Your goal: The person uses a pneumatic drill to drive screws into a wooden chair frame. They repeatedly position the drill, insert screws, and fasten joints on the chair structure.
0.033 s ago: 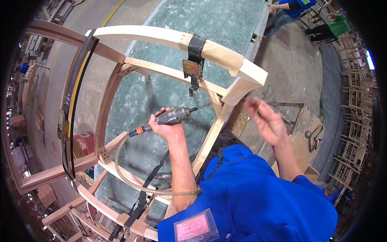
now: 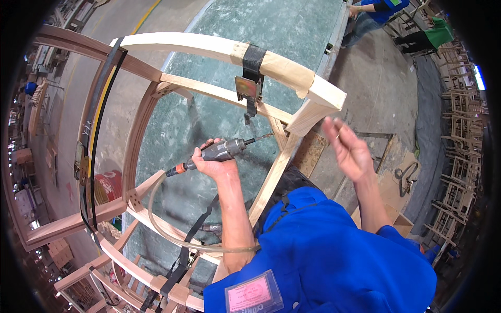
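My left hand (image 2: 211, 164) grips a grey air drill (image 2: 222, 150) with an orange fitting at its rear. The bit (image 2: 259, 138) points right and touches a slanted rail of the pale wooden chair frame (image 2: 198, 49), which lies on a green-grey worktop (image 2: 271, 26). A clear hose (image 2: 167, 229) loops from the drill down under my forearm. My right hand (image 2: 349, 148) is blurred, raised in the air with fingers apart, just right of the frame's corner joint (image 2: 318, 104), and it holds nothing. A black strap with a metal buckle (image 2: 250, 78) wraps the top rail.
A second black strap (image 2: 94, 125) runs down the frame's left side. A red can (image 2: 107, 188) stands below the frame. Other people in blue (image 2: 376, 10) and green (image 2: 433, 34) work at the top right. Stacked chair frames (image 2: 459, 156) line the right edge.
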Demonstrator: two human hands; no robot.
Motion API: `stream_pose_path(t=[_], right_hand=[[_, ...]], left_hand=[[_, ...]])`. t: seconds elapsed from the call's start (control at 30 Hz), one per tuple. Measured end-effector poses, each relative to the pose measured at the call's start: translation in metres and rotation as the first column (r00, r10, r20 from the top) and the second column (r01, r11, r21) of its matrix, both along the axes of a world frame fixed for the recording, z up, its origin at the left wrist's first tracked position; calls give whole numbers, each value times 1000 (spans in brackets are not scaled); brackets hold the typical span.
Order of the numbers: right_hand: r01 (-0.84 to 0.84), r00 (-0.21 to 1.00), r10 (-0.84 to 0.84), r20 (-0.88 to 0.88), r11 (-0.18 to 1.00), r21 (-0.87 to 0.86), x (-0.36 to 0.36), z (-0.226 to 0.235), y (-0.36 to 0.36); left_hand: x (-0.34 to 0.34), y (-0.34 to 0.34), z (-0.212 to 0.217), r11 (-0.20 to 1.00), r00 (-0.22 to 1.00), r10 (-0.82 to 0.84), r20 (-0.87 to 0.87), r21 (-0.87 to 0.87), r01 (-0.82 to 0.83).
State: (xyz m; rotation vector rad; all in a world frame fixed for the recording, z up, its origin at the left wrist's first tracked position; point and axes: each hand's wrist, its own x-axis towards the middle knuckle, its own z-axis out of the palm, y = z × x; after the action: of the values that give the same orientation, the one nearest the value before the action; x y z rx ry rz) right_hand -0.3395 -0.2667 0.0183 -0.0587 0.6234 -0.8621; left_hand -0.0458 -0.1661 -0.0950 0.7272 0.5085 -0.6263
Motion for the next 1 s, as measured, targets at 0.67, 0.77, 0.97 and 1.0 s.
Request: stream_pose_path(t=[0.67, 0.77, 0.97, 1.0], right_hand=[[21, 948, 27, 316, 989, -146, 83, -58, -108], [-19, 938, 78, 336, 984, -175, 87, -52, -106], [83, 991, -66, 116, 985, -150, 94, -47, -102], [92, 992, -77, 102, 984, -150, 93, -47, -102]], left_hand=[[-2, -5, 4, 1000, 999, 15, 50, -3, -15], [-2, -7, 5, 1000, 999, 22, 36, 12, -23], [-5, -4, 2, 999, 999, 38, 20, -13, -37], [-6, -3, 2, 999, 999, 38, 14, -26, -38]])
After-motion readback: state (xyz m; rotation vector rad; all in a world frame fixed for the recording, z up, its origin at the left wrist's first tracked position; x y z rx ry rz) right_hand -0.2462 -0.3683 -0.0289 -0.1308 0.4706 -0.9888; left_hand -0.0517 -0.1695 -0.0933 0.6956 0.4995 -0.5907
